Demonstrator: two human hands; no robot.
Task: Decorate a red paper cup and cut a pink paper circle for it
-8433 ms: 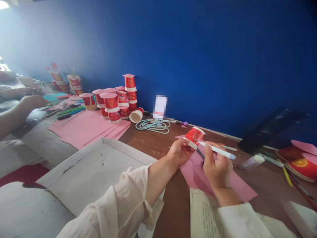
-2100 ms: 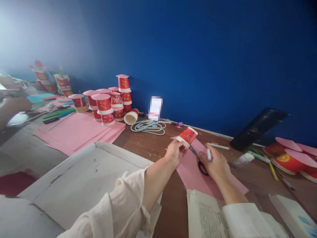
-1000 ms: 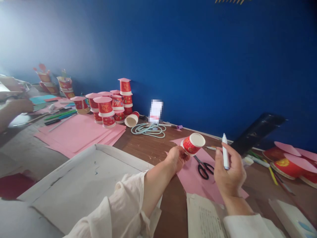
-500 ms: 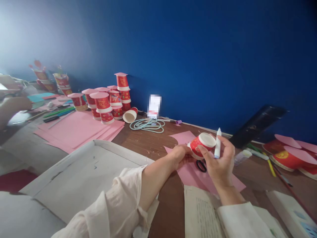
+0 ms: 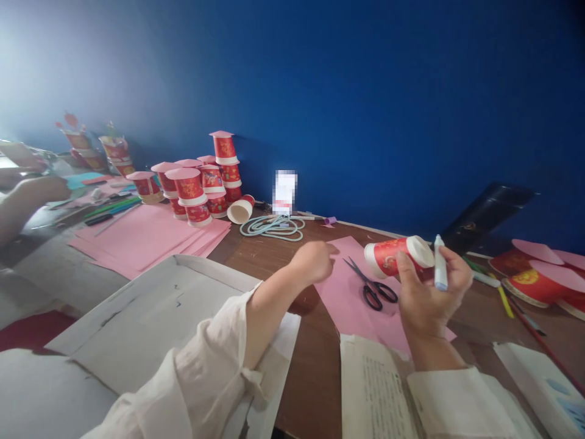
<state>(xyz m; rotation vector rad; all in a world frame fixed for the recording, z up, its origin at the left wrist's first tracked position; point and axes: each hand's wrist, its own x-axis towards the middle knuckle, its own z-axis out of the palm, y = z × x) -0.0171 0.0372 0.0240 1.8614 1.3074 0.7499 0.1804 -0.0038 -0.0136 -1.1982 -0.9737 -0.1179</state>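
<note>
My right hand (image 5: 427, 299) grips a red paper cup (image 5: 395, 255) lying on its side, its white base to the right, together with a white marker (image 5: 439, 271) held upright between the fingers. Away from the cup, my left hand (image 5: 313, 261) hovers over the left edge of a pink paper sheet (image 5: 347, 299), its fingers loosely curled with nothing visible in them. Black-handled scissors (image 5: 372, 286) lie on that sheet between the two hands.
Stacks of red cups with pink lids (image 5: 201, 183) stand on pink sheets (image 5: 146, 235) at the back left. A coiled cable (image 5: 274, 225), an open book (image 5: 379, 390), a white board (image 5: 155, 311) and red cups at the right (image 5: 539, 280) surround me. Another person's arm (image 5: 22, 198) is far left.
The cup passed from my left hand to my right hand, which also keeps the marker. My left hand let go and drew back to the left. The scissors now lie uncovered.
</note>
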